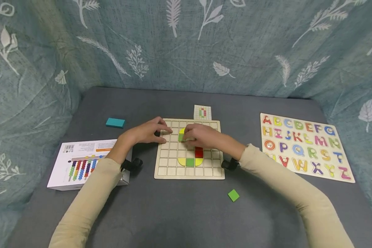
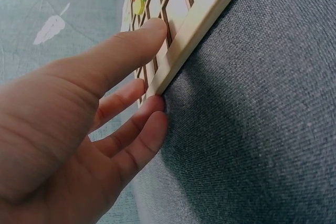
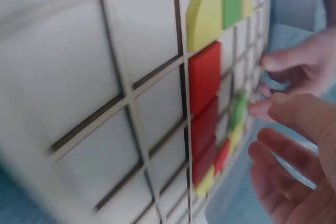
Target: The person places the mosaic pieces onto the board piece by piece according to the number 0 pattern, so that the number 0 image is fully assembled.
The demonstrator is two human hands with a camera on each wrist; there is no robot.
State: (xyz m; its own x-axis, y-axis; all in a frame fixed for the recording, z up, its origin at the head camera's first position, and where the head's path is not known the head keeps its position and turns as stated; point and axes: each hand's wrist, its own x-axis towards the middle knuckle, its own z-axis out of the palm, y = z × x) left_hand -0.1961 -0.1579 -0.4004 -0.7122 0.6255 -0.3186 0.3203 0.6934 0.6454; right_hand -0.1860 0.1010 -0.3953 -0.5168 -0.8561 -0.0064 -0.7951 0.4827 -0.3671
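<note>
A light wooden grid board [image 1: 167,170] lies on the table, bearing red, green and yellow tiles. My left hand [image 1: 152,131] rests at its left edge. In the left wrist view the thumb [image 2: 152,32] lies over the board's rim, with the other fingertips beside the edge. Above the board's upper middle is my right hand [image 1: 204,136], its fingers loosely bent beside a green tile [image 3: 237,111]; between thumb and fingers I see nothing held. Red tiles [image 3: 205,77] run down the right side to a yellow rounded tile [image 3: 205,17] and another green tile [image 1: 190,162].
A small pattern card [image 1: 202,110] touches the board's far edge. One loose green square [image 1: 234,195] lies on the near right. To the left are a white box [image 1: 59,172] and a teal block [image 1: 115,123]; an alphabet puzzle [image 1: 307,148] occupies the right.
</note>
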